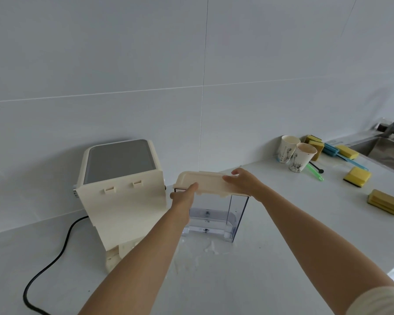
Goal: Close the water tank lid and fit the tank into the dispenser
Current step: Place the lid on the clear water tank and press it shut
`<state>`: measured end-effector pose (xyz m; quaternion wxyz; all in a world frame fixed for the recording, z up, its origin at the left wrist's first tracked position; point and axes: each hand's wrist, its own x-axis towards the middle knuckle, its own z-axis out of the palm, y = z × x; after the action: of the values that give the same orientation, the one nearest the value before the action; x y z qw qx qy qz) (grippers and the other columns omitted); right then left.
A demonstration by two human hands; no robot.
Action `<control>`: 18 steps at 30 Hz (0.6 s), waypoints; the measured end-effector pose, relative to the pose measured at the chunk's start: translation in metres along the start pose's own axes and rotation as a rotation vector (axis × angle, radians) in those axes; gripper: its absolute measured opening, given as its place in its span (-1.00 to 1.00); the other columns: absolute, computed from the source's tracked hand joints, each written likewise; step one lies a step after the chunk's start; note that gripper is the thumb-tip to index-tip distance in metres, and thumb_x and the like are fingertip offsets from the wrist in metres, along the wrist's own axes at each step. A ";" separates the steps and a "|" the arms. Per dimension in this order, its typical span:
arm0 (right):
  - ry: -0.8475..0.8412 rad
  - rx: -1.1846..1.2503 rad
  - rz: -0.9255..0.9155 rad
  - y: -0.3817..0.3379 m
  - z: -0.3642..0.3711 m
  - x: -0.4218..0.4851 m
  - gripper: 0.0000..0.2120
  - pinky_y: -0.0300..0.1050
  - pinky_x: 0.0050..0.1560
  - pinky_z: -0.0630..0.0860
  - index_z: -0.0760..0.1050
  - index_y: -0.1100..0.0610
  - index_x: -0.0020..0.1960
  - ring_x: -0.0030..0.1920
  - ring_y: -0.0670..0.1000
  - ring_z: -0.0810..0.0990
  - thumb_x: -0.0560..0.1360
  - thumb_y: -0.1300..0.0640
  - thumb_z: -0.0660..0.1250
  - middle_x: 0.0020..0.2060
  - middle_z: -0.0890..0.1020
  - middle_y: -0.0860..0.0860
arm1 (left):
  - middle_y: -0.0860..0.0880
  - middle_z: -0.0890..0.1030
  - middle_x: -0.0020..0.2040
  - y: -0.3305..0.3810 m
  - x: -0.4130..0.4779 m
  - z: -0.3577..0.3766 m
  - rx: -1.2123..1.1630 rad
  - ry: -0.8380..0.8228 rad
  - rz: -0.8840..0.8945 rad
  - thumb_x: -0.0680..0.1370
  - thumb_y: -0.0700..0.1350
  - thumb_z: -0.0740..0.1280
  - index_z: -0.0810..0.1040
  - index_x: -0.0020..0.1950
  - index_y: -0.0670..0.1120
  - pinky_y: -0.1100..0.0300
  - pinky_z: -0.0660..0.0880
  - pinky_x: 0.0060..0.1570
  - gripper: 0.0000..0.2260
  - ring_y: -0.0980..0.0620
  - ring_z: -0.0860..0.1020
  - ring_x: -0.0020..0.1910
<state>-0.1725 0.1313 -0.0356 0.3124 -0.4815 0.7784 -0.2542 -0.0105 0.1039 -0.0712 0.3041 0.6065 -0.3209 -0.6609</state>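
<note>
Tank lid [208, 181] atop clear tank [216, 214], left hand [184, 195] and right hand [243, 181] on its ends

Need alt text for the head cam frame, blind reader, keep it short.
Both hands, left hand and right hand, hold a cream lid on top of a clear water tank standing on a white counter. A cream dispenser stands just left of it; paper cups and sponges lie near a sink at right.
</note>
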 end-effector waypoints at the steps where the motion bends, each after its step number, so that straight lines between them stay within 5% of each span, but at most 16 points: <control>1: 0.012 -0.026 -0.008 0.000 0.001 -0.001 -0.54 0.00 0.13 0.40 0.36 0.31 0.26 0.16 0.18 0.47 0.50 0.01 0.22 0.24 0.49 0.23 | -0.12 0.35 0.34 -0.001 0.001 0.000 -0.005 0.010 0.012 0.45 0.08 0.35 0.16 0.41 -0.13 -0.06 0.34 0.32 -0.35 -0.20 0.34 0.33; 5: 0.023 -0.068 -0.018 0.004 0.004 -0.005 -0.61 -0.13 -0.05 0.33 0.41 0.27 0.18 -0.04 0.05 0.42 0.48 0.01 0.23 -0.01 0.49 0.10 | -0.09 0.40 0.30 -0.001 0.006 0.001 -0.065 -0.002 0.040 0.39 0.09 0.39 0.22 0.37 -0.13 -0.13 0.37 0.31 -0.34 -0.20 0.38 0.29; 11: -0.021 -0.142 0.018 0.007 0.003 -0.010 -0.61 -0.20 -0.27 0.33 0.36 0.21 0.02 -0.11 0.04 0.42 0.43 -0.09 0.29 -0.09 0.47 0.07 | -0.17 0.36 0.38 0.002 0.015 0.003 0.007 0.020 0.119 0.49 0.08 0.29 0.19 0.42 -0.17 -0.03 0.35 0.31 -0.39 -0.18 0.36 0.33; 18: -0.129 -0.090 0.066 0.003 0.005 -0.023 -0.55 -0.13 -0.19 0.47 0.30 0.18 -0.03 -0.12 0.08 0.48 0.36 -0.13 0.37 -0.03 0.48 0.10 | -0.14 0.47 0.27 0.012 0.014 0.004 0.156 0.036 0.238 0.55 0.02 0.19 0.33 0.38 -0.19 0.04 0.38 0.21 -0.55 -0.13 0.43 0.23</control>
<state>-0.1627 0.1526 -0.0360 0.3480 -0.4845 0.7828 -0.1769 -0.0151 0.0852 -0.0698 0.3380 0.5978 -0.4355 -0.5820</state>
